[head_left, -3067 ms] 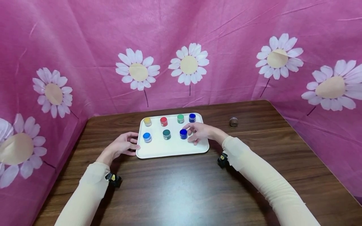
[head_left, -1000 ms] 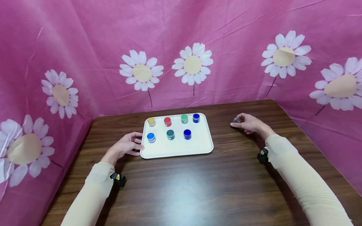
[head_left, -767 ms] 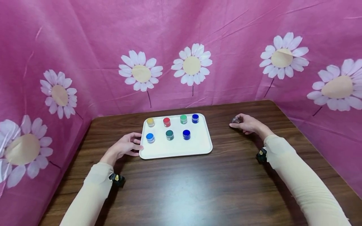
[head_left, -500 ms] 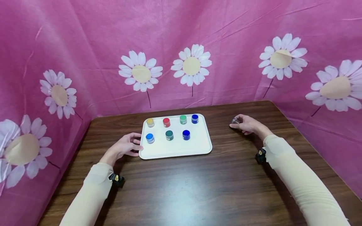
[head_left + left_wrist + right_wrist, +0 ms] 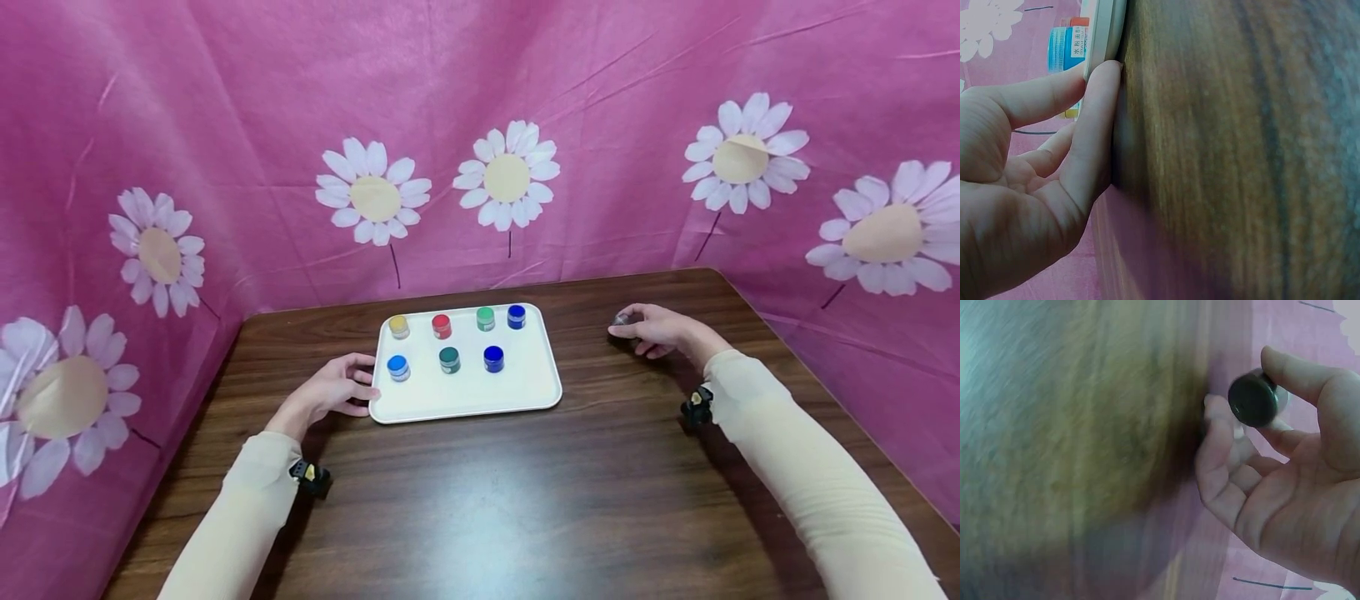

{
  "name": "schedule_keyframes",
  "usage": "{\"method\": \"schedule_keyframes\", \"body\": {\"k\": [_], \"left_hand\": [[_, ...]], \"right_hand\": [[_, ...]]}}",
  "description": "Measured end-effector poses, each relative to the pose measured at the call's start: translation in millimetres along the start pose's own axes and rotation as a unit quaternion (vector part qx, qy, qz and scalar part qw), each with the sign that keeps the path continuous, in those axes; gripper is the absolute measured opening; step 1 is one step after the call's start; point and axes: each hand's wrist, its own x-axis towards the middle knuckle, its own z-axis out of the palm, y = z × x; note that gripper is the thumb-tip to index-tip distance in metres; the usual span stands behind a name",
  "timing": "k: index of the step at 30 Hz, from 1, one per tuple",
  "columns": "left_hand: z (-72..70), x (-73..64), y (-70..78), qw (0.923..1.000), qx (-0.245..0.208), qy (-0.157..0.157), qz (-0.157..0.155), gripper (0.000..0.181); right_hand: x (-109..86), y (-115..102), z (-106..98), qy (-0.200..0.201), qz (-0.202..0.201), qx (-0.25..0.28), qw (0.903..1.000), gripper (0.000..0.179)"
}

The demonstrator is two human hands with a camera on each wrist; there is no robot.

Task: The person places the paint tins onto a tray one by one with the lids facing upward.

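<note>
My left hand (image 5: 337,386) grips the left edge of a white tray (image 5: 465,402), thumb and a finger at its rim in the left wrist view. On the tray stand several small paint jars: yellow (image 5: 399,326), red (image 5: 442,326), light green (image 5: 485,318), dark green (image 5: 449,360), light blue (image 5: 398,367) and two dark blue ones, at the back right (image 5: 516,316) and in front (image 5: 493,359). Right of the tray, my right hand (image 5: 654,330) pinches a small dark jar (image 5: 1252,401) between thumb and fingers. The right wrist view shows its dark round end, tilted; the fingers partly hide the jar.
A brown wooden table (image 5: 450,517) lies beneath everything. Pink cloth (image 5: 600,125) with white daisies hangs behind and along both sides. The tray's back edge lies near the table's far edge.
My right hand has left the front dark blue jar on the tray, moved right to the dark jar and taken hold of it. The left hand has stayed at the tray's edge.
</note>
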Motion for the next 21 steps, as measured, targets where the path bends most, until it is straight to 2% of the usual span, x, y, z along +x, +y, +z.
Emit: {"method": "schedule_keyframes", "body": {"k": [11,21], "left_hand": [[-1.0,0.1,-0.2,1.0000,-0.002,0.002,-0.001,0.069],[0.3,-0.8,1.0,1.0000,-0.002,0.001,-0.001,0.068]], "right_hand": [[-3.2,-33,9,-0.096,-0.042,0.069,0.9921,0.063],[0.0,-53,35,-0.134,-0.061,0.102,0.9837,0.061]]}}
